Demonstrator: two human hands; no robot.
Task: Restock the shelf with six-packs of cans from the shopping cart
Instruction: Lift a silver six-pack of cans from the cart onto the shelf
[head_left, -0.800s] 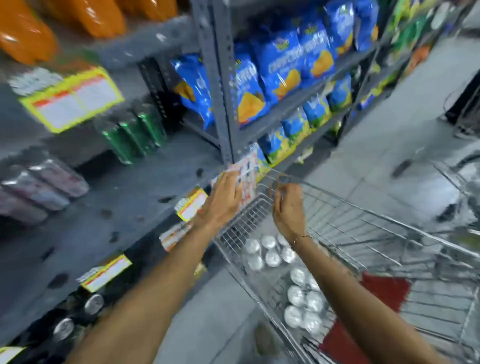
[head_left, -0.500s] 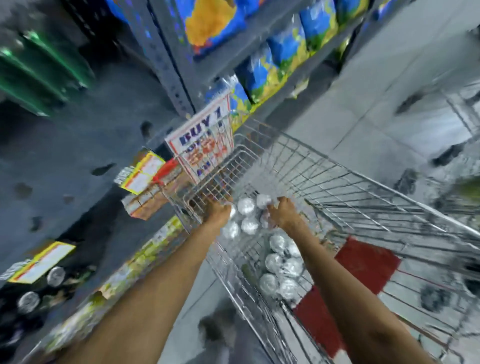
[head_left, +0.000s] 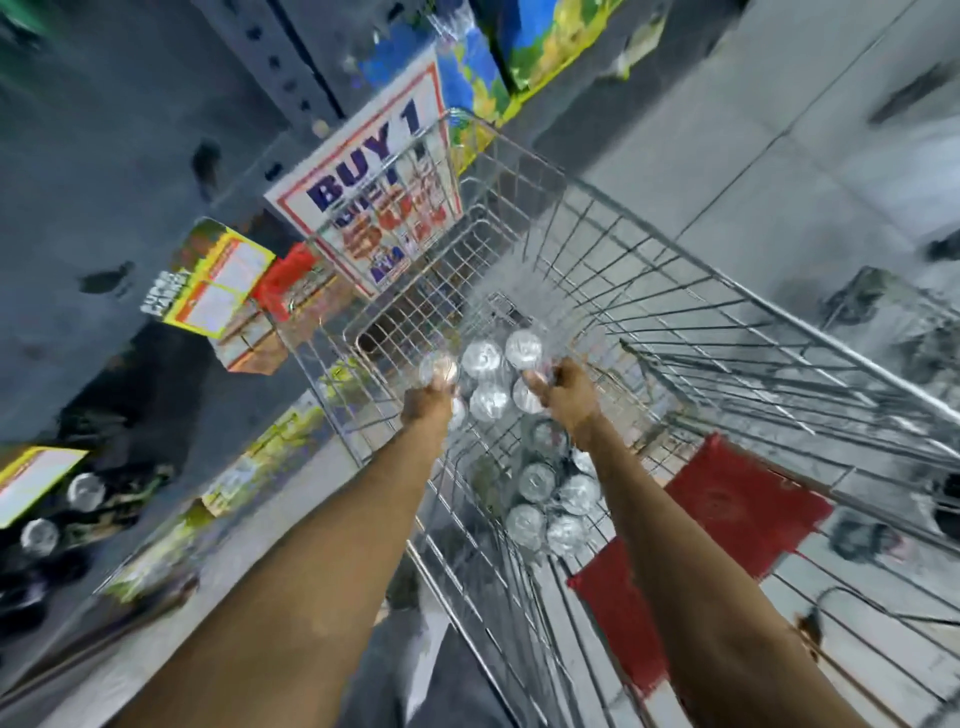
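Down inside the wire shopping cart (head_left: 675, 291), beside the grey shelf (head_left: 119, 171) on the left, both hands reach the far six-pack (head_left: 488, 379): silver can tops under clear wrap. Left hand (head_left: 427, 410) and right hand (head_left: 563, 395) each close their grip on its opposite sides. A second six-pack (head_left: 550, 499) lies nearer, between the forearms

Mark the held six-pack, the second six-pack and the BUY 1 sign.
held six-pack (head_left: 488, 401): head view, a can top.
second six-pack (head_left: 537, 480): head view, a can top.
BUY 1 sign (head_left: 363, 166): head view, blue lettering.
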